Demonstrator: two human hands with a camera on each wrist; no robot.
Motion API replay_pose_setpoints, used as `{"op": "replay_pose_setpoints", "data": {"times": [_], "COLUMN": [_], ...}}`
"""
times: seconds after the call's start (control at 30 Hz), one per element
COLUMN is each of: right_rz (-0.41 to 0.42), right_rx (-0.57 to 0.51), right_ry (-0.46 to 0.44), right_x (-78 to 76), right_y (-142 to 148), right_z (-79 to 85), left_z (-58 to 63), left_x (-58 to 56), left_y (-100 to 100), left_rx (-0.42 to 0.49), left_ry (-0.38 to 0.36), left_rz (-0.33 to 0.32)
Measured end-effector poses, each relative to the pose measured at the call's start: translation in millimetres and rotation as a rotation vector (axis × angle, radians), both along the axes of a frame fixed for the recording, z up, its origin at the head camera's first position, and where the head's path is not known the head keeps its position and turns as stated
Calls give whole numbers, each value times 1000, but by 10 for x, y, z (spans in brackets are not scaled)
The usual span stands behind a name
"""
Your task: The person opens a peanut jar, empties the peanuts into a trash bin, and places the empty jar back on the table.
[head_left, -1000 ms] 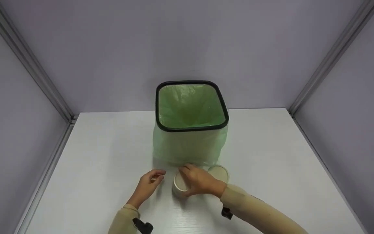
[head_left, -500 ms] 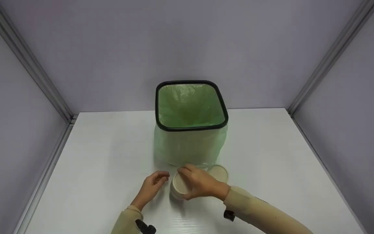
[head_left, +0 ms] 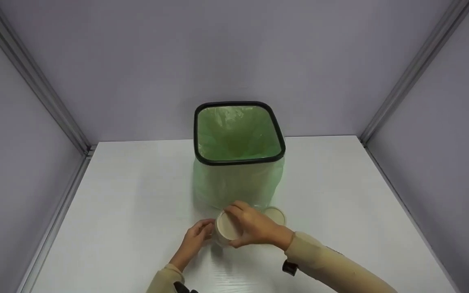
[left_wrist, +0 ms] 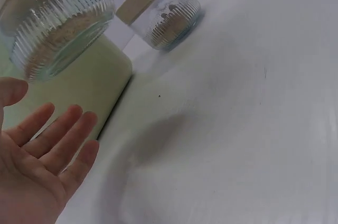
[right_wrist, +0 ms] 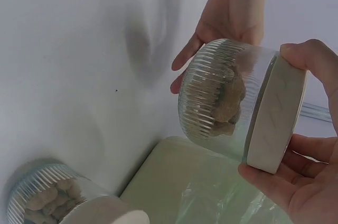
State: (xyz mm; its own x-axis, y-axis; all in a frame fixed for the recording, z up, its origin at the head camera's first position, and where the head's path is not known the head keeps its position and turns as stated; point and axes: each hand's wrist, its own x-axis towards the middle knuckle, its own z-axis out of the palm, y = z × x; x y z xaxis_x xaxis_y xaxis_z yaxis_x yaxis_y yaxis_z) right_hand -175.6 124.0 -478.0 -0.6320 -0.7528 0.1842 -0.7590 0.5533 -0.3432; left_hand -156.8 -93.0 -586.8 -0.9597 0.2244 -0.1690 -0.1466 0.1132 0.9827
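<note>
My right hand (head_left: 255, 226) grips a ribbed glass jar (right_wrist: 222, 94) by its cream lid (right_wrist: 277, 113), thumb on one side and fingers on the other. Brown lumpy pieces lie inside the glass. The jar is raised off the table and tilted, as the left wrist view shows its base. Close beside the jar, my left hand (head_left: 196, 238) has its fingers extended and palm turned toward the glass, holding nothing. A second such jar (left_wrist: 163, 18) stands on the table with its lid on, partly hidden behind my right hand in the head view.
Just beyond the jars stands a bin (head_left: 238, 183) with a black rim (head_left: 240, 162) and a pale green liner (head_left: 234, 130). The white table (head_left: 136, 183) is bounded by grey panels (head_left: 27, 134) at the sides and back.
My right hand has lifted the jar and tilted it slightly. My left hand has moved right, up to the jar's side. The second jar stays put.
</note>
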Motion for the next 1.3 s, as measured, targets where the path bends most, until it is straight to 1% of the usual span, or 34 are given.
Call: {"op": "replay_pose_setpoints", "data": {"times": [0.2, 0.3, 0.47, 0.53, 0.6, 0.7, 0.83, 1.0, 1.1, 1.2, 1.3], "right_rz": [0, 5, 9, 9, 7, 3, 1, -20, -21, -23, -44], "right_rx": [-8, -22, -51, -56, -58, -67, -88, -90, -90, -100, -110], "right_ry": [7, 5, 22, 34, 43, 49, 50, 12, 5, 4, -12], "right_x": [5, 0, -11, -15, -19, -26, -32, -33, -33, -31, -18], "right_y": [-6, -10, -19, -19, -17, -11, -4, -18, -25, -24, -22], "right_z": [34, 43, 38, 31, 27, 31, 48, 47, 29, 15, 9], "left_z": [37, 54, 48, 46, 47, 59, 79, 106, 123, 133, 137], "left_x": [50, 56, 41, 36, 34, 32, 25, 8, 8, 15, 19], "left_y": [70, 116, 222, 264, 299, 332, 354, 397, 433, 460, 477], "left_rx": [139, 211, 395, 468, 510, 538, 551, 590, 621, 633, 625], "left_ry": [-105, -172, -267, -290, -303, -305, -314, -336, -354, -376, -386], "left_rz": [17, 3, -44, -40, -19, -4, 4, 48, 76, 101, 114]}}
